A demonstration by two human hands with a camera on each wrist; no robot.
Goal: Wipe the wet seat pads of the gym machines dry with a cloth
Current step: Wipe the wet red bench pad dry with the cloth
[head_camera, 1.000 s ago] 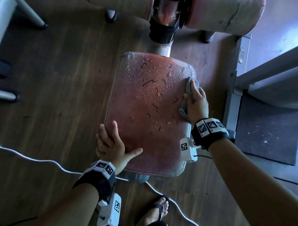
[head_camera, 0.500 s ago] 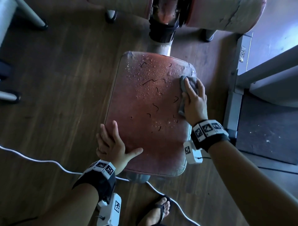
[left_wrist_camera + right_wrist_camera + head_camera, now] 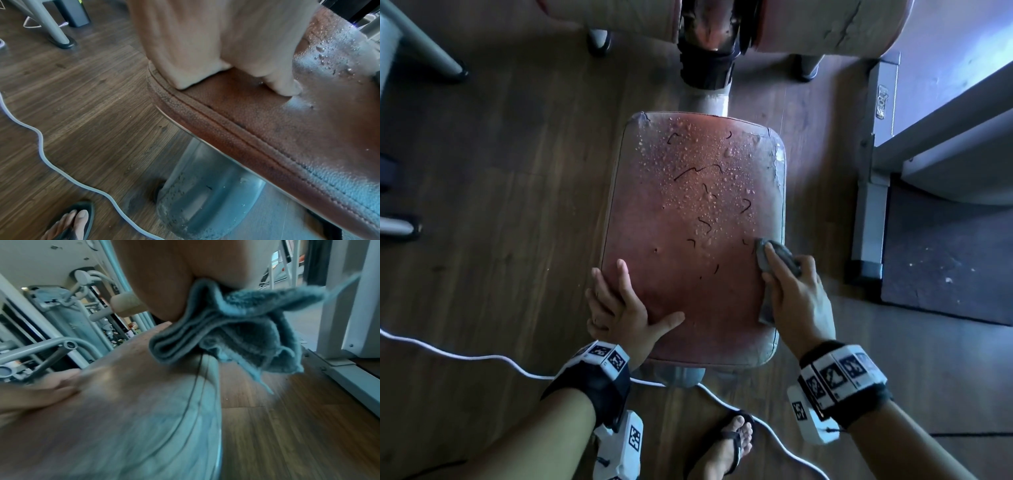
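While the left hand [image 3: 619, 308] lies flat, the right hand [image 3: 796, 298] clutches the cloth [image 3: 779, 257] at the seat pad [image 3: 688, 212] edge.

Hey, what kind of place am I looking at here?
Most likely a gym: a padded seat on a metal post, grey machine frames with tubes behind, and a wood-look floor.

The head camera looks straight down on the seat pad [image 3: 688, 233] and both hands. The left wrist camera sits low and close at the pad's near-left corner, facing along the fingers [image 3: 283, 87]. The right wrist camera skims the pad's right edge, close behind the cloth [image 3: 236, 337]. All three views share the pad.
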